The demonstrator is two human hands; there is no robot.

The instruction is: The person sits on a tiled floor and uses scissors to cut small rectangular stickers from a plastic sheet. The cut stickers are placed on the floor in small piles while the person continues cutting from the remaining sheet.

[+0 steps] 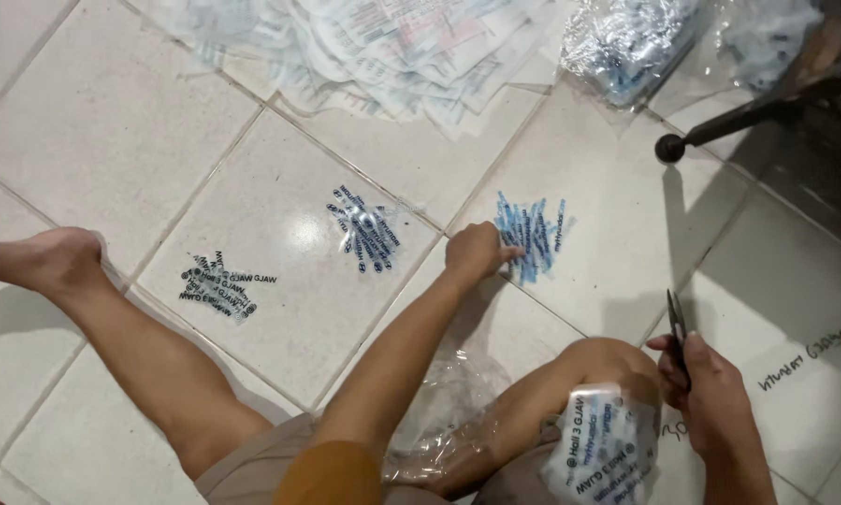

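Home floor used as a workplace: glossy white ceramic floor tiles (93, 131), dark metal chair leg (720, 126), bare legs.

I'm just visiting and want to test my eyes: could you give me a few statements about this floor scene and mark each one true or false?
1. The left hand touches the pile of small blue printed plastic strips. True.
2. The right hand holds a hammer. False: it holds thin dark scissors.
3. Three small piles of strips lie on the white tiled floor. True.
4. The stack of clear printed plastic bags lies on a wooden table. False: it lies on the floor.
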